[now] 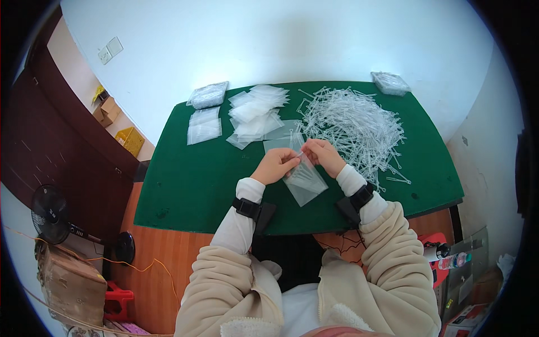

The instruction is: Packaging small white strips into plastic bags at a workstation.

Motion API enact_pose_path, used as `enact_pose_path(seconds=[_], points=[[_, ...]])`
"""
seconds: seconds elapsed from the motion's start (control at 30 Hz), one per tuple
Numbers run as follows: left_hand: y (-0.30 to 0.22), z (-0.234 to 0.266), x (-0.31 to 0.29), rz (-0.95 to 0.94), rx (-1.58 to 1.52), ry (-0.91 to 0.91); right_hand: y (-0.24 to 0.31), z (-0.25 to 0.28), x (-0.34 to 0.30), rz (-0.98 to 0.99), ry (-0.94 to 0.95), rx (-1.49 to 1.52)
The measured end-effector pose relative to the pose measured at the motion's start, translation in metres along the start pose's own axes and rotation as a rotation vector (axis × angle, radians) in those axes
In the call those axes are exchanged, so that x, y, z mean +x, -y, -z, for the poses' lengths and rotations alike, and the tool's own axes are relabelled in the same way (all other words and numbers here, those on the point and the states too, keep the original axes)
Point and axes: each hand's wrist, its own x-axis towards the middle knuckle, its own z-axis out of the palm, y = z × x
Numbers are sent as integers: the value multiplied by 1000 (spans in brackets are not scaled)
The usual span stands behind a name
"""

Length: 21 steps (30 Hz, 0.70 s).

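Head view: clear bag (306,188) sits between and slightly below the hands, body slanting toward the wearer over the green tabletop (188,188). Left hand (276,165) pinches its upper edge, thumb on the film. Right hand (327,158) has fingers drawn in narrow at the same edge; can't tell if they grip film or a small piece. Likely held by the edge because thin film flops; two-handed hold should steady the mouth.

Just beyond the hands: a flat bag (274,145) on the tabletop. Past the left hand: fanned loose bags (255,115), then a neater bag stack (204,126) further left. Past the right hand: heap of clear plastic pieces (353,123). Split looks deliberate, each supply near one hand. Furthest: wrapped packs, one beyond left (208,95), one beyond right (391,83), probably parked out of the work area.
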Motion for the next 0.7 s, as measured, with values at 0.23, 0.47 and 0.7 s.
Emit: enact_pose_path(seconds=[0.23,0.47,0.7], points=[[-1,-4,2,42,82,-20,-12,5,4,183,88,-330],[6,-4,4,-61,185,-120,-14,2,4,233,90,-361],[2,-4,4,-60,238,-157,-15,7,7,292,-2,-382]])
